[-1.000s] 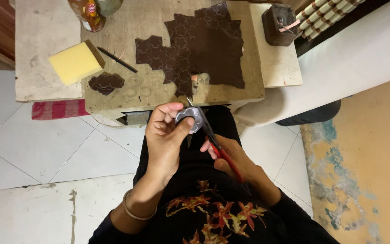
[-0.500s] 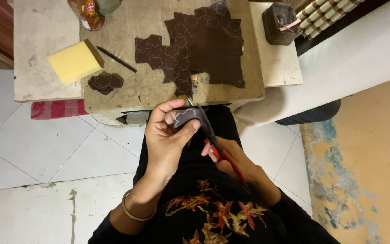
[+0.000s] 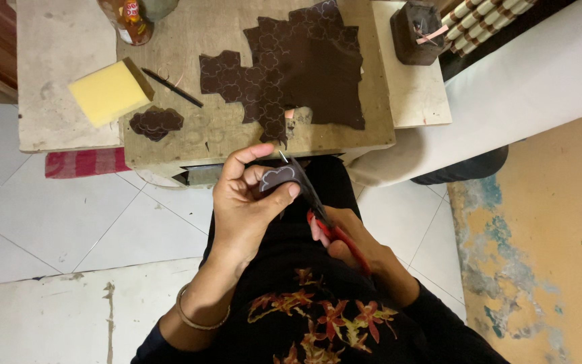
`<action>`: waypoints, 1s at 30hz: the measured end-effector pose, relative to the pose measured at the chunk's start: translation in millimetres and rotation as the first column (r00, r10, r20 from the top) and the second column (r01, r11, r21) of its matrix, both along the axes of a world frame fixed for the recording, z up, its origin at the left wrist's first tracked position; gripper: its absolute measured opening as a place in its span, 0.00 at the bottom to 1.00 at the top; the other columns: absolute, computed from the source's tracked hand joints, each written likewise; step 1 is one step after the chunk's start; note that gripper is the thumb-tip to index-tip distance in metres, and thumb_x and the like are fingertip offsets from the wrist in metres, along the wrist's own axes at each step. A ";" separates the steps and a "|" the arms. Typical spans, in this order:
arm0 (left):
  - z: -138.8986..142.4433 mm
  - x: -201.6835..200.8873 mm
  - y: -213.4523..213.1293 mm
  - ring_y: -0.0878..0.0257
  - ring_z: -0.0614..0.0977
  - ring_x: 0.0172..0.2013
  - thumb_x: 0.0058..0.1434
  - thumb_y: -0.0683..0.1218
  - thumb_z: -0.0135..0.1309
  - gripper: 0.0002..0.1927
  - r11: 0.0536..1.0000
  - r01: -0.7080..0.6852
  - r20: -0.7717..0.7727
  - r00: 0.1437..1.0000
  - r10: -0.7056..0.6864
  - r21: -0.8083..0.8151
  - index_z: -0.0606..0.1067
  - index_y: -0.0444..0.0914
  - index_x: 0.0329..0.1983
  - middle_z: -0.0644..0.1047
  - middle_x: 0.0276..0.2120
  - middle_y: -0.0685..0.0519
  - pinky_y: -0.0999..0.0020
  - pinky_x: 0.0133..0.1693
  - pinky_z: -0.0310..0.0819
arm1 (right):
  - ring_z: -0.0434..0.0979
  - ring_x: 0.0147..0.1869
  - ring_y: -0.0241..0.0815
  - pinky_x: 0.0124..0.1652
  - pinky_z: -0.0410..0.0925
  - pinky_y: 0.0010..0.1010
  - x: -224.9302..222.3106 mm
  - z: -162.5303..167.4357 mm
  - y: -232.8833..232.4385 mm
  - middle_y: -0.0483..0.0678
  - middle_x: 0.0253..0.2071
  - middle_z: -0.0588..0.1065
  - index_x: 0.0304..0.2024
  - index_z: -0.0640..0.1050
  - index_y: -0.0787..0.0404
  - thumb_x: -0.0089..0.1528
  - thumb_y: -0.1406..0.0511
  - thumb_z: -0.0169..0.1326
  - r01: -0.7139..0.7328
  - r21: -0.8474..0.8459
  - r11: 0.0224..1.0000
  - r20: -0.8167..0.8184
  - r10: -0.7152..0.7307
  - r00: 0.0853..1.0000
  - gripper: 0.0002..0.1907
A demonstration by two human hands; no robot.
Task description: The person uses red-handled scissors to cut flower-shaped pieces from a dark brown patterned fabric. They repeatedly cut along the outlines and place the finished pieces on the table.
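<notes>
your left hand (image 3: 247, 202) pinched the small dark cutout (image 3: 279, 178); right hand (image 3: 345, 236) gripped red-handled scissors (image 3: 328, 226). blades ran near fingertips, risking a nick.

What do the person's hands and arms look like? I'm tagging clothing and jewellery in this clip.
Both hands are bare, with no gloves or rings that I can see. The left hand has a thin metal bangle around the wrist and a bare forearm. The right hand leads into a long black sleeve. The black top has a red and orange flower print.
</notes>
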State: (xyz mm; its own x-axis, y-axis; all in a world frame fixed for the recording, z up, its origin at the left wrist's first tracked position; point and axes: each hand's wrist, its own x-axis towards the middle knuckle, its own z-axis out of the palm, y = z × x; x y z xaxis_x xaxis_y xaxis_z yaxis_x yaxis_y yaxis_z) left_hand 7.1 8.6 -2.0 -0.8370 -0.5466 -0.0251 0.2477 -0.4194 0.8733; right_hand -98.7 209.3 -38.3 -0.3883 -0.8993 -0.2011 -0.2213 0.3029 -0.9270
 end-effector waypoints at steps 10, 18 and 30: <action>-1.8 0.8 -0.9 0.69 0.82 0.36 0.62 0.31 0.60 0.22 0.997 -0.002 -0.078 0.997 0.008 0.076 0.70 0.32 0.58 0.81 0.36 0.51 0.75 0.38 0.81 | 0.63 0.26 0.30 0.27 0.57 0.24 -1.2 11.6 -4.3 0.38 0.23 0.66 0.34 0.71 0.60 0.49 0.21 0.43 -0.024 -0.052 0.998 0.046 0.026 0.999 0.50; -5.4 0.8 -4.7 0.69 0.81 0.31 0.62 0.32 0.60 0.21 1.000 0.007 -0.097 0.995 -0.008 -0.010 0.69 0.33 0.57 0.79 0.31 0.52 0.76 0.32 0.79 | 0.62 0.26 0.29 0.26 0.56 0.24 -4.6 17.6 -2.5 0.38 0.22 0.65 0.31 0.70 0.58 0.49 0.20 0.40 -0.065 -0.060 0.996 0.008 0.066 0.998 0.49; -3.6 1.5 -4.6 0.70 0.80 0.30 0.63 0.30 0.60 0.20 0.995 -0.035 -0.075 0.997 0.028 -0.093 0.70 0.33 0.55 0.80 0.32 0.52 0.77 0.31 0.75 | 0.61 0.28 0.31 0.28 0.57 0.25 -9.1 23.8 -8.1 0.39 0.26 0.65 0.38 0.71 0.60 0.52 0.22 0.44 -0.138 -0.095 0.986 0.096 0.147 0.985 0.49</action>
